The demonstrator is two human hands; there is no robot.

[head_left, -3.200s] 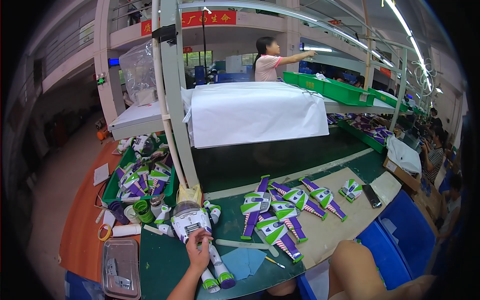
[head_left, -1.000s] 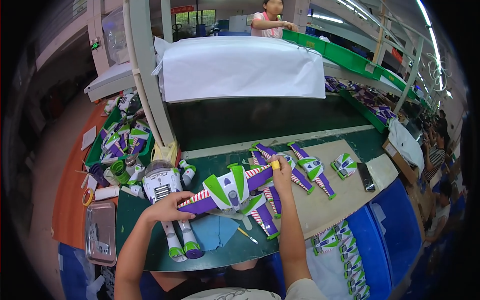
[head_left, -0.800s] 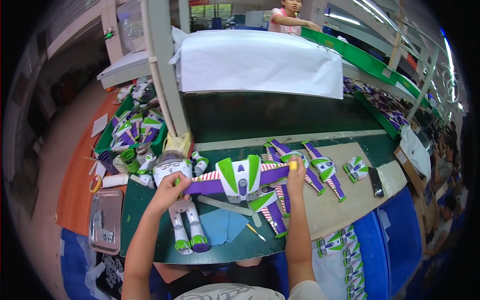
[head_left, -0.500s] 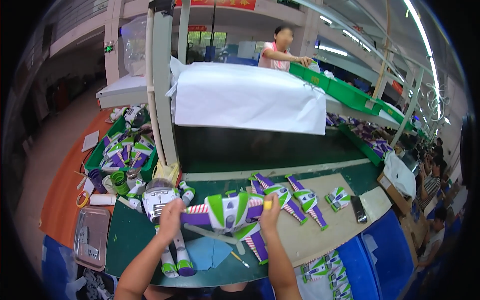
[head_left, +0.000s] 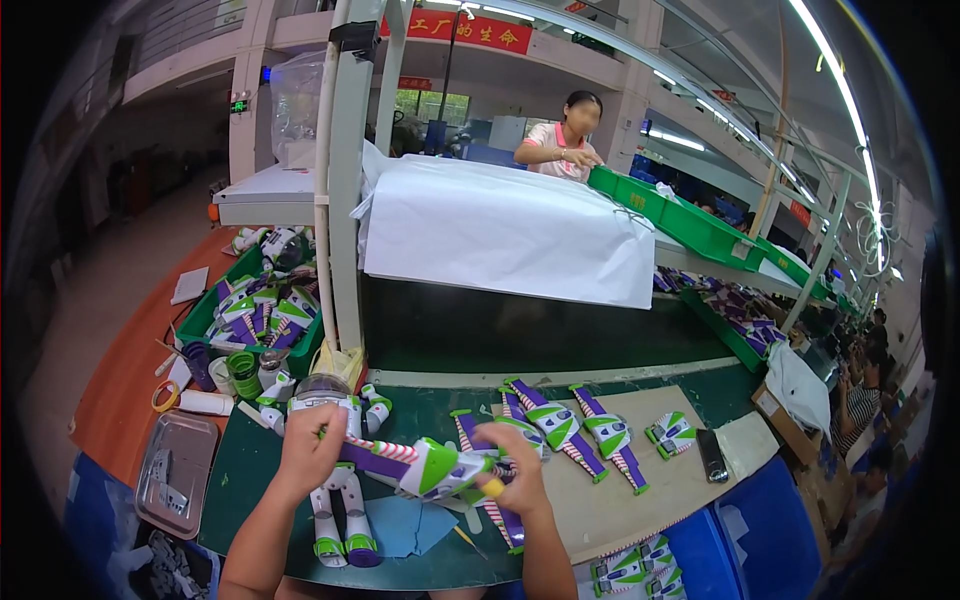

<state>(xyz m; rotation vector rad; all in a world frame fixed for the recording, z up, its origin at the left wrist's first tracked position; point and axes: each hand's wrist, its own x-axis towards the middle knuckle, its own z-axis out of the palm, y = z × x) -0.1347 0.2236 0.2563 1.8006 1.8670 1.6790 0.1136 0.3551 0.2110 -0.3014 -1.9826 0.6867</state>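
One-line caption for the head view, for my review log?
Both hands, left and right, hold a winged toy part over a toy figure lying on a green bench.

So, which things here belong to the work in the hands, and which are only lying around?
In hand:
- wing piece, held by left hand and right hand
- toy figure lying under the left hand

Lying about:
- spare wings on the board
- metal tray
- green bin of parts
- tape rolls
- white sheet
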